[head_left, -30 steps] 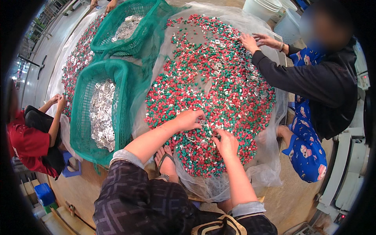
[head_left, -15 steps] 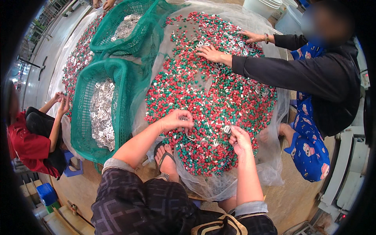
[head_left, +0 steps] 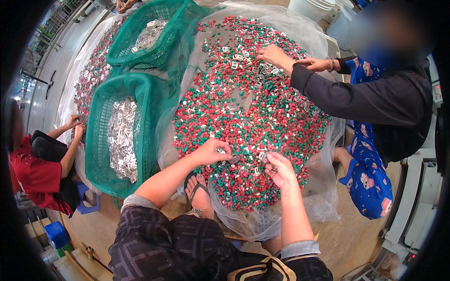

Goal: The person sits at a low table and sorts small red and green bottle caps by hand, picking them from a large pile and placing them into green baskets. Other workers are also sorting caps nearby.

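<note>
Baskets of green mesh sit on your left, and the near basket (head_left: 101, 140) already holds a good heap of small silvery metal clips (head_left: 122, 140); the far basket (head_left: 145, 35) has a smaller pile of the same. Further left, a person in a red top (head_left: 33, 173) crouches with both hands at another spread of coloured bits.

Straight ahead of you, a clear plastic sheet (head_left: 323, 206) carries a wide mound of red, green and white pellets (head_left: 248, 107) with more clips scattered through it. Your left hand (head_left: 213, 152) rests on the near edge of the mound, fingers curled down and pinching at something silvery; whether it has a firm hold you cannot tell from here. Your right hand (head_left: 280, 169), just beside it, is half closed around a few clips that show between the fingers.

To the right, a person in a dark sleeve (head_left: 351, 96) reaches both hands into the far side of the same mound, where loose clips (head_left: 239, 61) lie thick.

Judging by the two baskets, a fair share of clips has been picked out, yet plenty remain mixed in the pellets, mostly at the far side, so the sorting looks somewhere in the middle.
</note>
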### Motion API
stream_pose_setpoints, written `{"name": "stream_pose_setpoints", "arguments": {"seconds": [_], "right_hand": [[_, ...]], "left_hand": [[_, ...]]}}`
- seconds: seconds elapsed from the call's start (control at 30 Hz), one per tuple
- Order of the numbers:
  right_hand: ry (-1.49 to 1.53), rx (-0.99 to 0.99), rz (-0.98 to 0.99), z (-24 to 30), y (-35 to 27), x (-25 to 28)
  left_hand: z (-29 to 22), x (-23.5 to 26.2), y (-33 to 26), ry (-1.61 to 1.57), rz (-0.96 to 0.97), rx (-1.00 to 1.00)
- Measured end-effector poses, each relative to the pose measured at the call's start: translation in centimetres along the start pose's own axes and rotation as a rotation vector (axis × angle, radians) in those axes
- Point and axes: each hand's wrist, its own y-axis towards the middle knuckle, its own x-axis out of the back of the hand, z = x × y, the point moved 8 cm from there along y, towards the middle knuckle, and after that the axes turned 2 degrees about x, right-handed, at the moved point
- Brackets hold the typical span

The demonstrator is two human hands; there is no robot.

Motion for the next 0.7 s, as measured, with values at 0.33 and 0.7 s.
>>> {"name": "stream_pose_setpoints", "arguments": {"seconds": [0.33, 0.7], "right_hand": [[-0.114, 0.038, 0.052, 0.1, 0.0, -0.7], [-0.052, 0.078, 0.021, 1.0, 0.1, 0.1]], "left_hand": [[-0.3, 11.0, -0.9, -0.427, -0.216, 0.327], [-4.9, 15.5, 0.3, -0.489, -0.47, 0.08]]}}
